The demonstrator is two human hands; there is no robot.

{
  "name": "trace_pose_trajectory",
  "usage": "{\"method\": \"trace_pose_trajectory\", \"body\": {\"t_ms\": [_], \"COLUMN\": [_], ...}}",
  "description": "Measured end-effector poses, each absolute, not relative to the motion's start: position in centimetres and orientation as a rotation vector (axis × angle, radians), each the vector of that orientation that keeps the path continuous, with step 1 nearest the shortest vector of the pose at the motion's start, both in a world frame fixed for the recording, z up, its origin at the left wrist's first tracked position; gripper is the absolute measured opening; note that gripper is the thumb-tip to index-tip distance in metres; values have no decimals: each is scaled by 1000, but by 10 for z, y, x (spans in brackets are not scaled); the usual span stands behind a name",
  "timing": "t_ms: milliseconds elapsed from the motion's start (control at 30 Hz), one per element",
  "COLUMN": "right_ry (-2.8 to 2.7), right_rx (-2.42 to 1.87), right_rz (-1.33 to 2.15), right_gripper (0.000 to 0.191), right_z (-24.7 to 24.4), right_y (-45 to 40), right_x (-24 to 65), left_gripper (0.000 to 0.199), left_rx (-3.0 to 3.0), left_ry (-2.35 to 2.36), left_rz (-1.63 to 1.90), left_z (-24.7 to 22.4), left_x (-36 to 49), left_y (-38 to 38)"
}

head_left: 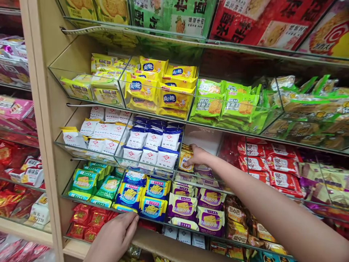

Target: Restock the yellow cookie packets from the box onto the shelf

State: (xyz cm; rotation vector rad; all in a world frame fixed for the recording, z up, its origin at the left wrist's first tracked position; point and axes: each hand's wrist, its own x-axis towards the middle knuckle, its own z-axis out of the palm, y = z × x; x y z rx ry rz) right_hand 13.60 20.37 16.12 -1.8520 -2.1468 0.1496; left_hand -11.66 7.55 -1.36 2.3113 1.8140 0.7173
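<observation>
My right hand (200,157) reaches into a glass-fronted compartment in the middle of the shelves. Its fingers and thumb are closed on a small orange-yellow snack packet (186,158) at the compartment's left side. White packets with blue tops (147,140) fill the compartment just left of it. My left hand (116,233) is lower left, its fingers bent together at the end of a brown edge (163,245), in front of the blue and yellow biscuit packs (131,193). Whether it grips that edge is hard to make out.
Clear dividers and glass fronts separate the compartments. Yellow packs (174,95) and green packs (208,100) sit on the shelf above, purple packs (182,206) below. A wooden upright (40,109) stands at the left, and red packets (282,162) lie right of my forearm.
</observation>
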Motion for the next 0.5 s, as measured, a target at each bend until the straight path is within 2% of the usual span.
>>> {"method": "trace_pose_trajectory", "body": {"t_ms": [133, 200, 267, 367, 433, 500], "right_ry": [-2111, -2104, -2089, -2110, -2199, -2203], "right_rx": [-1871, -1847, -1723, -1280, -1150, -1302], "right_rz": [115, 55, -65, -221, -72, 218], "right_gripper": [99, 95, 74, 33, 19, 19], "right_z": [165, 174, 181, 169, 136, 88], "right_y": [204, 196, 175, 114, 65, 24], "right_x": [134, 138, 146, 162, 167, 165], "left_gripper": [31, 32, 32, 31, 31, 31], "left_rx": [2304, 2307, 2324, 2343, 2342, 2341], "left_ry": [1809, 1803, 1805, 1814, 1818, 1825], "left_rz": [731, 735, 725, 711, 711, 710], "left_z": [-14, -14, -14, -14, -14, -13], "left_x": [-118, -119, -120, -120, -119, -118], "left_y": [75, 75, 75, 77, 78, 78]}}
